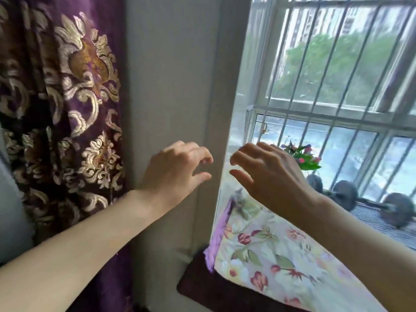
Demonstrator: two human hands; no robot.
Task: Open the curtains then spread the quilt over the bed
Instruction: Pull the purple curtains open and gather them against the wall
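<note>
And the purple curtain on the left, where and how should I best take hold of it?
Grip the purple curtain by its free right edge, coming from the side of the bare wall. It hangs in upright folds and that edge is exposed. The left hand, open and empty, is nearer, so probably use it.

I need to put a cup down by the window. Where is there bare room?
Only a strip of the striped mat in front of the dumbbells, beside the floral cloth. Farther back the ledge is crowded: dumbbells and flowers.
</note>
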